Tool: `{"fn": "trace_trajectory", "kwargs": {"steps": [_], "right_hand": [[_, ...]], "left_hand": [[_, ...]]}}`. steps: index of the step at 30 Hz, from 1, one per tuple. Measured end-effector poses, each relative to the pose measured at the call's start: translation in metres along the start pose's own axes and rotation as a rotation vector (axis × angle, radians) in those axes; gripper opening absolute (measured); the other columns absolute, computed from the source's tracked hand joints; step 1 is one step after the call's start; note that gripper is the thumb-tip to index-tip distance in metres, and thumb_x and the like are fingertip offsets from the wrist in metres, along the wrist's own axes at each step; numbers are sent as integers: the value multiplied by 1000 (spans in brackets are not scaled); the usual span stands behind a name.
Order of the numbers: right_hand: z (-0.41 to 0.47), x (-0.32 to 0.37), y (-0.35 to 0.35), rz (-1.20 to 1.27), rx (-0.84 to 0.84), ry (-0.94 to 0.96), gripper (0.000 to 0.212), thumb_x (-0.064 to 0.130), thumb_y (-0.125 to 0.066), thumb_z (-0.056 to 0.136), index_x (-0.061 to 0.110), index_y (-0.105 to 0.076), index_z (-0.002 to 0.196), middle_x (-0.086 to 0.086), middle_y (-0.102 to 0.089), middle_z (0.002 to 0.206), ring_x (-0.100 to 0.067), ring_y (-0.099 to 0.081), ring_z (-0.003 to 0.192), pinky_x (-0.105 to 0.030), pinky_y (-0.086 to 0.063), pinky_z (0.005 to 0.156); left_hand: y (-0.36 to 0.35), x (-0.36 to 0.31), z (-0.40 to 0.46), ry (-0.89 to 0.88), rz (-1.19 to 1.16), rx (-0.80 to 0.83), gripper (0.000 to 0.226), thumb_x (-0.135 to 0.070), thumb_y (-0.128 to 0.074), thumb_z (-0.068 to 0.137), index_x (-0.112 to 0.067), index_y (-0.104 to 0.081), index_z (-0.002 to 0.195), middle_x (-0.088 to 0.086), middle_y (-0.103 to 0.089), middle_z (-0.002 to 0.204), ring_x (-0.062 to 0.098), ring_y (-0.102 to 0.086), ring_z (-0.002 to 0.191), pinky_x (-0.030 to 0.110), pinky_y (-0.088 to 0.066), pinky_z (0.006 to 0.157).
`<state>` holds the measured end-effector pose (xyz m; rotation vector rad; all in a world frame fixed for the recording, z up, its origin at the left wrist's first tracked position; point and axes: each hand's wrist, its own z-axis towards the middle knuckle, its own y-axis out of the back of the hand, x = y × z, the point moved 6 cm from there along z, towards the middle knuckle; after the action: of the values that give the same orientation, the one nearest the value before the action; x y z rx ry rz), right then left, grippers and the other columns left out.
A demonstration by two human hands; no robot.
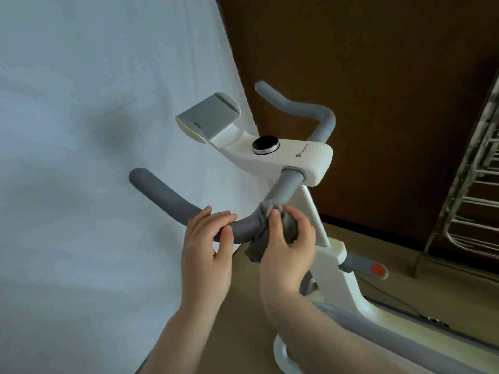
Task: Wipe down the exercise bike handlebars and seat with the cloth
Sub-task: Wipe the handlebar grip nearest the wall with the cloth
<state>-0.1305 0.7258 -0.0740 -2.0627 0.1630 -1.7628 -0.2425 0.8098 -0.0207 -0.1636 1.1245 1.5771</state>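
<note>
Head view, approx. centre frame: the exercise bike [321, 255] is seen from above, white frame, grey padded handlebars [189, 206]. The near bar's long axis runs from the capped tip at left-centre down and right to a bend, then up and right into the white console [294, 157]. The far bar is seen above the console; its tip points up-left. A round black knob [266, 145] is set on top of the console. A grey device holder [209, 117] is mounted at the console's upper-left end, tilted up.

The left hand [208, 244] is curled loosely over the near bar just left of the bend; fingers [216, 220] are draped over the top, thumb under the bar. No cloth is held in it.

The right hand [287, 244] is closed on a grey cloth [266, 233], which is bunched and wrapped round the bar at the bend. The cloth is pinched betw. thumb and fingers; a loose end hangs below the bar.

The seat is not shown. A grey lever w/ a red dot [368, 268] projects to the right from the frame. A white sheet [94, 130] fills the left side; a wire rack [469, 206] stands at the right edge.
</note>
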Motion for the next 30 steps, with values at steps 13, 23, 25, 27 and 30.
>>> {"fn": "trace_trajectory", "kwargs": {"steps": [13,23,25,27,30], "right_hand": [[43,15,-4,-36,69,29,21,25,-67,89,34,-56,104,7,-59,107,-7,-60,102,-32,-54,91],[77,32,0,-166,-33,55,17,29,-70,87,30,-56,96,3,-54,113,-9,-54,103,-33,-50,95],[61,27,0,-170,26,111,24,29,-69,87,29,-61,110,8,-53,117,-7,-54,107,-32,-51,96],[53,25,3,-198,107,180,35,30,-70,87,30,-61,120,17,-51,116,-6,-54,110,-31,-51,95],[74,30,4,-255,126,192,32,24,-70,87,30,-65,117,17,-54,115,0,-53,104,-29,-50,96]], "left_hand": [[-14,-17,-9,-7,81,-38,22,-9,-64,91,-20,-70,109,-16,-64,110,6,-39,127,1,-25,97],[-13,-17,-12,-13,118,-18,24,-9,-64,89,-16,-70,111,-11,-65,113,6,-41,128,1,-25,99],[-13,-18,-13,-6,102,-42,25,-5,-65,88,-15,-70,110,-12,-65,111,5,-41,127,1,-25,98],[-14,-19,-13,-8,85,-63,23,-4,-65,89,-15,-71,108,-12,-66,109,5,-41,126,1,-25,98],[-16,-18,-13,-9,77,-88,21,-10,-60,88,-14,-70,106,-12,-66,107,7,-41,125,2,-25,98]]}}
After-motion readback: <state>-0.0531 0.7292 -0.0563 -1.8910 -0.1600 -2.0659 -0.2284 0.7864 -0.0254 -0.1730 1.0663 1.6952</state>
